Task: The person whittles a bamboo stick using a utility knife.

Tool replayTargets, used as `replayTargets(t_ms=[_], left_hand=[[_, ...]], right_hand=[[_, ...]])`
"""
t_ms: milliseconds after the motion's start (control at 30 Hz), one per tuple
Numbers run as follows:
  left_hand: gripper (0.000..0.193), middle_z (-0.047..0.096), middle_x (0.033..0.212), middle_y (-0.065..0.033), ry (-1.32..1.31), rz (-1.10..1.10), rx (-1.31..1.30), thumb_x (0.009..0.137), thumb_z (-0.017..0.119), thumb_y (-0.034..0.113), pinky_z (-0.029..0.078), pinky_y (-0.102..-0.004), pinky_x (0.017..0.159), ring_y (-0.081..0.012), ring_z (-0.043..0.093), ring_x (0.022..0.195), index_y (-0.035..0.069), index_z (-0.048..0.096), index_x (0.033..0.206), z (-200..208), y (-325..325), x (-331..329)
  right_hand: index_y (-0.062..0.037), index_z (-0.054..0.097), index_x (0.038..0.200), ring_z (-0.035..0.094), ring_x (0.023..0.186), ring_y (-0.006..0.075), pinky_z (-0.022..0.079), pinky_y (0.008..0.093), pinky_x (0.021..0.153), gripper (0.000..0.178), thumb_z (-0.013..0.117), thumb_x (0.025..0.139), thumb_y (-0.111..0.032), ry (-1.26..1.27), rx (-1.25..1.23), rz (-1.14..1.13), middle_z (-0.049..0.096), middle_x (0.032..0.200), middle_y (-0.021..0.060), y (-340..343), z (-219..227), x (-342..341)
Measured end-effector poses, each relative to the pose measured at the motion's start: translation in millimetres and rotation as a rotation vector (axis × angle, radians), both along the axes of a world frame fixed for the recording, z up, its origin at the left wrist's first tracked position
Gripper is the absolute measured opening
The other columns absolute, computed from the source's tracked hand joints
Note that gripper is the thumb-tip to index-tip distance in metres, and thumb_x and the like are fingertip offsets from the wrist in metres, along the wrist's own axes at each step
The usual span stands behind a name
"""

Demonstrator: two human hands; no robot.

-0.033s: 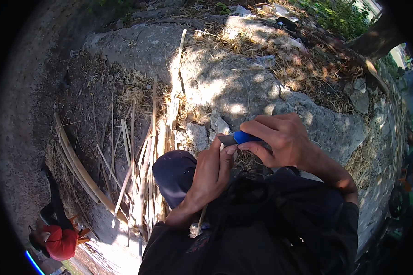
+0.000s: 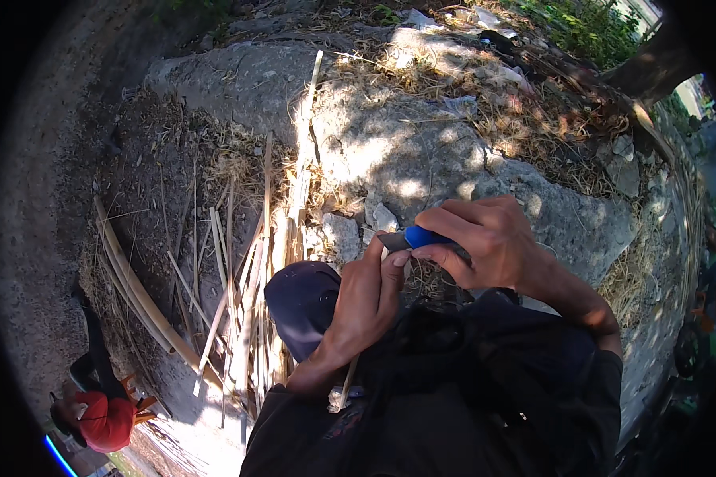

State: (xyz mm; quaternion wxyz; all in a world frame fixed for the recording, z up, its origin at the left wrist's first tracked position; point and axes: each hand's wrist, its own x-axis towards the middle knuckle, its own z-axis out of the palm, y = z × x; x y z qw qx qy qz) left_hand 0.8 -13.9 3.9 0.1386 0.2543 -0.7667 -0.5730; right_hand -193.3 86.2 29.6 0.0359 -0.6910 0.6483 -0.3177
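Observation:
My right hand (image 2: 485, 242) is closed around the blue handle of a knife (image 2: 426, 237). Its short, wide grey blade points left and lies against the fingertips of my left hand (image 2: 364, 300). Those fingers are closed in a pinch on a thin pale strip, seemingly bamboo, whose tip shows just under the blade. A pale strip (image 2: 348, 383) also comes out below my left wrist and runs down toward my lap; the stretch between is hidden behind the hand and forearm. Both hands are held in front of my dark-clothed knee (image 2: 302, 306).
Left of my knee lies a pile of split bamboo strips (image 2: 250, 318), with longer curved pieces (image 2: 147, 302) farther left. A big grey rock slab (image 2: 429, 159) with dry straw spreads ahead. At the lower left a person in red (image 2: 107, 421) sits on a chair.

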Motion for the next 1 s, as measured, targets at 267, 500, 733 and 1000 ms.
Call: replayTargets(t_ms=[267,500,733,1000], left_hand=[[0.023,0.052,0.066,-0.0169,0.090,-0.129,0.044,0.111,0.049,0.021,0.038,-0.0415,0.054,-0.0344,0.057,0.055,-0.002,0.051,0.113,11,19,12],[0.030,0.043,0.071,0.0013,0.295,-0.184,0.641,0.116,0.037,0.035,0.032,-0.0237,0.055,-0.0059,0.036,0.060,0.006,0.045,0.107,4,-12,5],[0.031,0.043,0.072,0.0015,0.260,-0.175,0.777,0.115,0.037,0.038,0.032,-0.0213,0.052,-0.0052,0.037,0.057,0.009,0.044,0.106,4,-10,4],[0.039,0.046,0.071,0.0025,0.264,-0.228,0.776,0.115,0.036,0.043,0.029,-0.0205,0.044,-0.0035,0.038,0.051,0.009,0.050,0.102,-3,-6,2]], right_hand=[[-0.0035,0.070,0.107,0.068,0.062,0.0253,0.050,0.0390,0.058,0.036,0.061,0.105,-0.038,0.033,0.229,-0.637,0.070,0.079,0.0120,3,-32,-123],[0.0027,0.065,0.110,0.051,0.065,0.0130,0.040,0.0339,0.060,0.040,0.059,0.106,-0.036,-0.491,0.227,-0.271,0.065,0.076,0.0080,3,-2,-70],[-0.0016,0.069,0.116,0.042,0.066,0.0039,0.033,0.0240,0.060,0.023,0.073,0.097,-0.015,-0.762,0.259,-0.075,0.054,0.075,-0.0045,-4,15,-31],[-0.0047,0.078,0.110,0.041,0.063,0.0019,0.030,0.0246,0.058,0.022,0.079,0.092,-0.017,-0.930,0.461,0.027,0.050,0.066,-0.0086,-14,24,-14]])
